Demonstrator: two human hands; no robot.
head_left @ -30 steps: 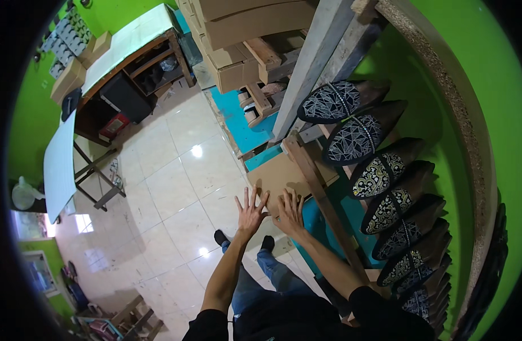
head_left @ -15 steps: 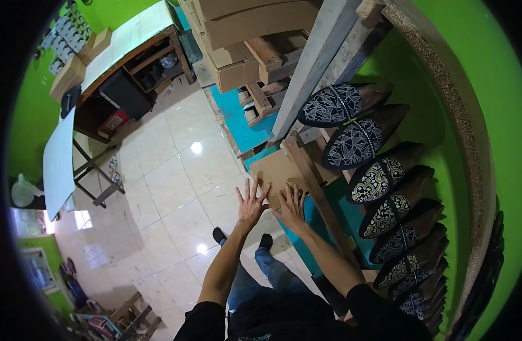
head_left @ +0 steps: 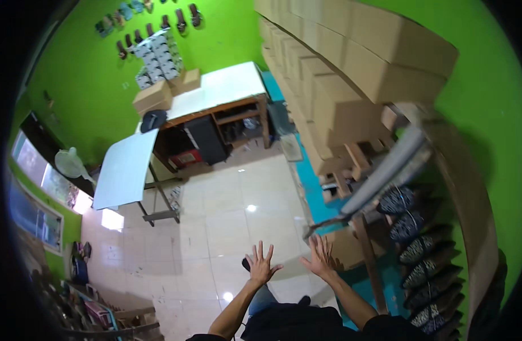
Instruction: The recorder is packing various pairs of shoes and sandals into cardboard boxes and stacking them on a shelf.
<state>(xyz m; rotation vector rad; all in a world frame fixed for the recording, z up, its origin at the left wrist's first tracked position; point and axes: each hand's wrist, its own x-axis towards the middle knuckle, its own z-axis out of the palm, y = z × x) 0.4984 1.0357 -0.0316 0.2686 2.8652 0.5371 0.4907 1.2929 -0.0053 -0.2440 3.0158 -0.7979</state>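
My left hand point(head_left: 261, 263) is stretched out over the tiled floor, palm down, its fingers spread and nothing in them. My right hand point(head_left: 320, 258) also has its fingers apart and holds nothing. It appears in front of a flat brown cardboard piece point(head_left: 349, 250) lying low by the wooden rack; whether the two touch I cannot tell. A gap separates the hands. To their right, black patterned slip-on shoes point(head_left: 423, 247) hang in a row along the rack, some with white line patterns, slightly blurred.
Stacked cardboard boxes point(head_left: 352, 108) fill the shelf at upper right. A grey post point(head_left: 380, 176) slants beside the shoes. Across the tiled floor point(head_left: 215, 227) stand a white-topped workbench point(head_left: 227, 85) and a small white table point(head_left: 124, 170). A fan point(head_left: 71, 163) is at far left.
My view has swung up and to the left, showing more of the room and the boxes. My hands have moved apart; both remain empty with spread fingers.
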